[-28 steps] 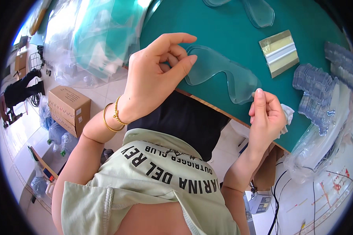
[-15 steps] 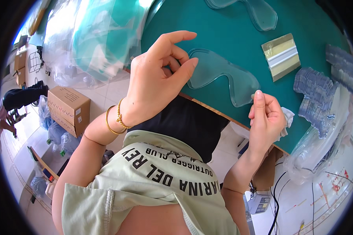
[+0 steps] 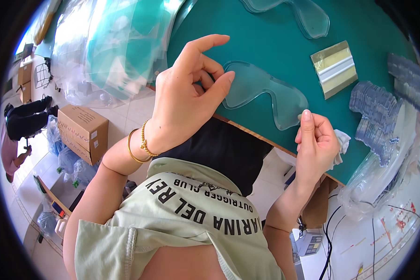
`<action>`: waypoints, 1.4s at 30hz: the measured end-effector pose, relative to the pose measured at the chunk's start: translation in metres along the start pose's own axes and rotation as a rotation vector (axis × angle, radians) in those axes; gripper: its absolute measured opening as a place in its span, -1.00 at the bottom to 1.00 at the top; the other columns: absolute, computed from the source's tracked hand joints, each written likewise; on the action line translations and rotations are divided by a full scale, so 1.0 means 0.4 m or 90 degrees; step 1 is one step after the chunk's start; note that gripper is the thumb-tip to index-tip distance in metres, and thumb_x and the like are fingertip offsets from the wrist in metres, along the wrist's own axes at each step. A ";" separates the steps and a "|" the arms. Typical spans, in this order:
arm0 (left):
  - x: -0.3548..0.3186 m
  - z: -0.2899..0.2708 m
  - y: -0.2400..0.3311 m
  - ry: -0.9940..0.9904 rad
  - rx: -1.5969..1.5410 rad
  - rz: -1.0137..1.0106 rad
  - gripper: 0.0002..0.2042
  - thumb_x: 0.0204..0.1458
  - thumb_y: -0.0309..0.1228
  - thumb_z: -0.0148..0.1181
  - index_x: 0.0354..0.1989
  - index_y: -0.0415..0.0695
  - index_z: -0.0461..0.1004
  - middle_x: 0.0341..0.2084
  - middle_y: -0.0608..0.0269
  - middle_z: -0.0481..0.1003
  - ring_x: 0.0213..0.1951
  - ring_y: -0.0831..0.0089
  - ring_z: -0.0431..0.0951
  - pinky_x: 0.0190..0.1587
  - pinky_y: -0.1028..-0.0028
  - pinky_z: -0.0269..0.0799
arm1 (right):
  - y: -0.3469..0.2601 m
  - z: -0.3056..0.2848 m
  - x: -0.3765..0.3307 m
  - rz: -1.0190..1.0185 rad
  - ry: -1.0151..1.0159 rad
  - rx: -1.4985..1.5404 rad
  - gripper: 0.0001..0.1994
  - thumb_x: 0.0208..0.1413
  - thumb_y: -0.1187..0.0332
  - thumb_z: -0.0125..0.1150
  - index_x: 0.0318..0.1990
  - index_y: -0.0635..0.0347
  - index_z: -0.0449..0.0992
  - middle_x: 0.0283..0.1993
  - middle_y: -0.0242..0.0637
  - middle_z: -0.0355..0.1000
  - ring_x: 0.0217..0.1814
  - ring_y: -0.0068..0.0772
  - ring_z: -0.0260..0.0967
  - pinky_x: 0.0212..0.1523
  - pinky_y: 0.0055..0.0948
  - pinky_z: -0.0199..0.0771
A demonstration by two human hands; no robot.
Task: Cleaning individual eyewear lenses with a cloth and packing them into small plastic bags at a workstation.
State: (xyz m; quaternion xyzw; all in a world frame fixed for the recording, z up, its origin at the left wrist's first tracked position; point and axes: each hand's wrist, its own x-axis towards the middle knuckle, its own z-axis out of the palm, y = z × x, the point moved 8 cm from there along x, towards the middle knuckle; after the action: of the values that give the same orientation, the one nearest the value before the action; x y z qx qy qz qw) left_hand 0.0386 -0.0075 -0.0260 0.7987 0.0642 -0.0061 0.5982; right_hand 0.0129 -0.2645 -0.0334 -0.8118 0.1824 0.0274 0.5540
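A clear goggle-shaped plastic lens [image 3: 266,93] is held just above the green table [image 3: 275,42]. My left hand [image 3: 186,93] pinches its left end between thumb and fingers. My right hand [image 3: 315,140] pinches its right end, with a white cloth [image 3: 343,140] tucked in the palm. A second clear lens [image 3: 294,11] lies flat at the table's far edge.
A gold and white striped packet [image 3: 335,69] lies right of the lens. Stacks of small bluish clear pieces [image 3: 375,116] sit in plastic bags at the right. A pile of clear bagged sheets [image 3: 112,46] fills the left. Cardboard boxes [image 3: 81,130] stand on the floor, where a person [image 3: 23,121] bends.
Both hands have kept their grip on the lens ends. My left hand's fingers have shifted slightly along the left end; the lens sits a little lower and nearer.
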 end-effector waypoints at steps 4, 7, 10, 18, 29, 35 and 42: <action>0.002 -0.001 0.001 0.004 0.008 -0.002 -0.54 0.05 -0.61 0.29 0.16 -0.15 0.39 -0.51 0.40 0.53 -0.58 0.71 0.47 -0.54 0.66 0.35 | -0.003 0.001 0.001 0.002 0.000 -0.004 -0.77 0.28 0.28 0.26 -0.35 0.26 0.53 -0.64 -0.53 0.29 -0.64 -0.81 0.11 -0.65 -0.72 -0.07; 0.003 -0.001 -0.001 0.001 0.013 0.004 -0.53 0.04 -0.61 0.29 0.16 -0.15 0.39 -0.51 0.39 0.53 -0.58 0.71 0.47 -0.55 0.66 0.34 | -0.005 0.002 -0.001 0.001 -0.003 -0.012 -0.77 0.28 0.28 0.26 -0.35 0.25 0.53 -0.63 -0.53 0.29 -0.63 -0.82 0.11 -0.65 -0.72 -0.07; 0.003 -0.001 0.001 0.000 0.020 0.012 -0.53 0.04 -0.61 0.30 0.16 -0.14 0.39 -0.51 0.39 0.53 -0.60 0.70 0.45 -0.55 0.66 0.32 | -0.011 0.004 -0.005 0.024 0.007 -0.052 -0.75 0.27 0.25 0.27 -0.37 0.24 0.51 -0.63 -0.53 0.28 -0.62 -0.81 0.10 -0.62 -0.71 -0.05; 0.004 0.003 0.004 -0.003 0.037 0.017 -0.52 0.03 -0.62 0.29 0.17 -0.16 0.37 -0.53 0.40 0.51 -0.63 0.69 0.42 -0.55 0.64 0.31 | -0.129 -0.048 0.095 -0.081 0.249 -0.357 -0.55 0.24 0.00 0.25 -0.23 0.34 0.48 -0.47 -0.32 0.38 -0.45 -0.39 0.35 -0.37 -0.36 0.36; 0.004 0.008 0.010 -0.002 0.043 0.036 -0.51 0.02 -0.63 0.29 0.17 -0.15 0.36 -0.55 0.38 0.51 -0.64 0.66 0.44 -0.55 0.63 0.32 | -0.079 -0.019 0.147 -0.097 0.186 -0.205 -0.30 0.16 0.15 0.34 0.25 0.58 0.26 0.10 -0.03 0.48 0.15 -0.22 0.42 0.24 -0.35 0.31; 0.000 0.004 0.011 -0.005 0.046 0.049 -0.50 0.04 -0.65 0.28 0.20 -0.17 0.35 -0.52 0.38 0.51 -0.62 0.73 0.39 -0.55 0.67 0.25 | -0.095 -0.053 0.021 -0.064 0.158 0.028 -0.74 0.27 0.38 0.20 0.03 0.33 0.47 -0.22 -0.41 0.47 -0.41 -0.78 0.13 -0.43 -0.66 0.10; 0.007 0.007 0.011 -0.003 0.067 0.058 -0.51 0.01 -0.61 0.29 0.17 -0.15 0.36 -0.53 0.35 0.53 -0.65 0.64 0.45 -0.55 0.63 0.33 | -0.121 0.028 -0.064 -0.070 0.071 -0.232 -0.65 0.25 0.34 0.22 0.09 0.38 0.39 -0.12 -0.11 0.53 -0.10 -0.28 0.50 -0.03 -0.31 0.48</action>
State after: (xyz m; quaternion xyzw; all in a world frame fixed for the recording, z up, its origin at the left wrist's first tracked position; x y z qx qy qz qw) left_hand 0.0422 -0.0110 -0.0229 0.8312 0.0257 0.0161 0.5552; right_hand 0.0066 -0.2322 0.0117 -0.9076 0.1604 -0.0151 0.3877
